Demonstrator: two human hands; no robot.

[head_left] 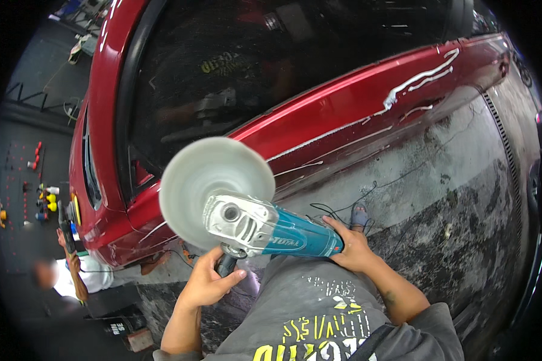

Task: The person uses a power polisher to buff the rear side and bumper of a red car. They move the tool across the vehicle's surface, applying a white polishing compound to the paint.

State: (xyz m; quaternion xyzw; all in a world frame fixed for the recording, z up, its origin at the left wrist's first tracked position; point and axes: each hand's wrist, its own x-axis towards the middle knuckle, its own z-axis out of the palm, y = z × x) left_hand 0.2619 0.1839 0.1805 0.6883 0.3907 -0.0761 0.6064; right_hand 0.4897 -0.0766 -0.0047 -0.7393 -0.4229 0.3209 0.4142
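Observation:
Both my hands hold a polisher [298, 234] with a teal body and a silver-grey head, in front of a red car's side. My left hand [206, 286] is closed around its black side handle [226, 265]. At the rear end of the body, my right hand [354, 249] wraps round the housing. A round, pale pad [190, 174] on the head looks smeared, as if spinning. It overlaps the car's door and window in view; whether it touches them I cannot tell. White streaks of paste [418, 78] run along the red door panel [343, 99].
A black cord [373, 186] trails over the wet, dark-stained floor [427, 222] by my sandalled foot [359, 215]. To the left, another person in a white top [99, 274] holds a dark tool [66, 222] near the car. A floor drain grate [503, 129] lies at right.

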